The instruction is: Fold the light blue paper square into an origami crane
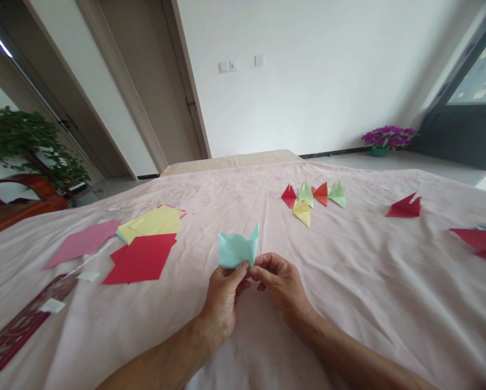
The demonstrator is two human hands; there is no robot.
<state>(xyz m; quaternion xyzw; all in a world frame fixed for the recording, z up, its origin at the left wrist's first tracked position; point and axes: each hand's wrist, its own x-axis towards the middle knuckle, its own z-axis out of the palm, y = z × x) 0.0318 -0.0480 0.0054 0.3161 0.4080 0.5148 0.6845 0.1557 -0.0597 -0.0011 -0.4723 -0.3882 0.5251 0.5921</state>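
A light blue piece of folded paper [235, 249] is held up above the cloth, with one pointed corner rising at its right. My left hand [223, 295] pinches its lower edge between thumb and fingers. At the lower right corner, my right hand [281, 281] has its thumb and fingertips closed on the same paper, close to the left thumb. The fingertips hide the bottom corner. Farther off to the right lie several small folded paper pieces: a red one [289, 196], a yellow one [302, 212], an orange one [320, 193] and a light green one [337, 195].
Red sheets [141, 260], yellow sheets [156, 223] and pink sheets [84, 241] lie at left on the pink tablecloth [210, 200]. A dark red patterned case [19, 325] is at the lower left. Folded red paper [405, 207] sits at right.
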